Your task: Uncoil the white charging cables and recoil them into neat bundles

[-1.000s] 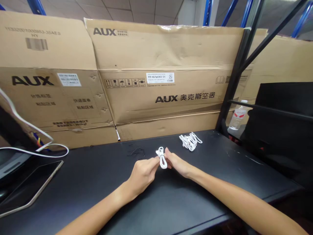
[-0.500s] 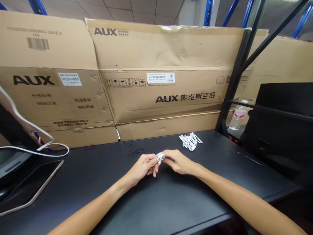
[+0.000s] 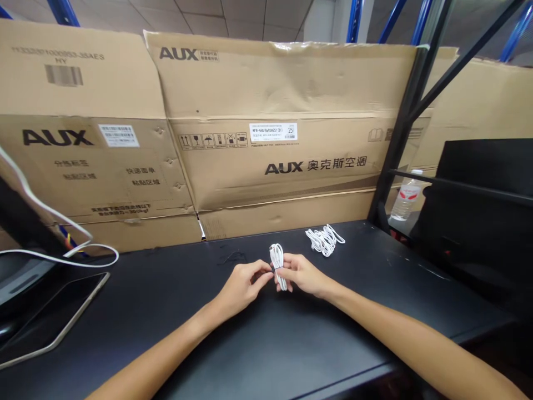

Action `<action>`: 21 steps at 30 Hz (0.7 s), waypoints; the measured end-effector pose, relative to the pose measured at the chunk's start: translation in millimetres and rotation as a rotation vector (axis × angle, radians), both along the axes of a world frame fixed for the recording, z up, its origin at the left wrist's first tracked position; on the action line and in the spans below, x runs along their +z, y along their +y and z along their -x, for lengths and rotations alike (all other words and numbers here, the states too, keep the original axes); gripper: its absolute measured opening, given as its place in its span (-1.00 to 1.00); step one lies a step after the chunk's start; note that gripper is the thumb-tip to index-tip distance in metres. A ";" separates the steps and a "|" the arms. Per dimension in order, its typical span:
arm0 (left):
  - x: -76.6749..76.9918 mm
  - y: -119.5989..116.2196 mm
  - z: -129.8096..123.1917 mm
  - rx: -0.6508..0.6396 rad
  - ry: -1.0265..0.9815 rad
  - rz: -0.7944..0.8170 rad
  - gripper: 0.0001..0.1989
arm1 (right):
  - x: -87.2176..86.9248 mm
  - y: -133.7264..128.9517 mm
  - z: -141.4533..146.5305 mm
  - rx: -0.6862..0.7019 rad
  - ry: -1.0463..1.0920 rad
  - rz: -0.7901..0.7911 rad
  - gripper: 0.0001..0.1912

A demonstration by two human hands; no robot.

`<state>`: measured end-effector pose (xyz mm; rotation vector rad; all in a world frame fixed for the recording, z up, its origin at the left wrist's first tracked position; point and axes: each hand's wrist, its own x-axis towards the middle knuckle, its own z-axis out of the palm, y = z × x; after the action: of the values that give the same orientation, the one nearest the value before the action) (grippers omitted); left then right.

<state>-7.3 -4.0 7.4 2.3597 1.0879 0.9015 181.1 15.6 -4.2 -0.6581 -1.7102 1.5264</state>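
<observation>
A coiled white cable (image 3: 277, 257) stands upright above the black table (image 3: 250, 355), with a dark tie around its middle. My right hand (image 3: 296, 273) pinches this bundle from the right, its fingers around the lower half. From the left, my left hand (image 3: 250, 279) meets the bundle at the dark tie (image 3: 273, 270), thumb and forefinger pinched together on what looks like the tie's end. Farther back to the right lies a looser white cable (image 3: 325, 240). Some thin black ties (image 3: 234, 256) lie on the table behind my left hand.
Large cardboard sheets (image 3: 283, 83) stand along the table's back edge. At the left are a tablet-like device (image 3: 50, 316) and a looping white cord (image 3: 89, 244). A black metal frame (image 3: 400, 122) and a water bottle (image 3: 406, 197) stand at the right.
The cable bundle has turned from end-on to upright, showing its length and the dark tie. My left hand has moved off the cable loops to the tie; my right hand still holds the bundle.
</observation>
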 end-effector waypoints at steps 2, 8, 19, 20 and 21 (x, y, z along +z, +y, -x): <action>-3.8 1.1 2.6 0.041 0.069 -0.203 -0.83 | 1.1 -0.6 0.1 -0.014 0.028 0.065 -0.73; -15.5 4.8 8.3 0.057 0.255 -0.603 -0.84 | -0.6 -1.6 -0.6 0.013 0.024 0.193 -0.77; -12.4 0.2 1.3 0.129 0.237 -0.459 -0.78 | -12.6 3.1 1.2 -0.129 -0.209 -0.089 -0.87; -14.9 -0.7 1.2 0.135 0.295 -0.547 -0.78 | -14.3 3.2 1.7 -0.135 -0.250 -0.075 -0.89; -17.0 -1.6 0.8 0.141 0.343 -0.607 -0.78 | -15.4 3.2 1.7 -0.149 -0.295 -0.092 -0.91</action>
<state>-8.1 -5.7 -9.6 3.0546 1.2555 1.0088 179.4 18.8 -19.5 -0.9782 -1.8874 1.2882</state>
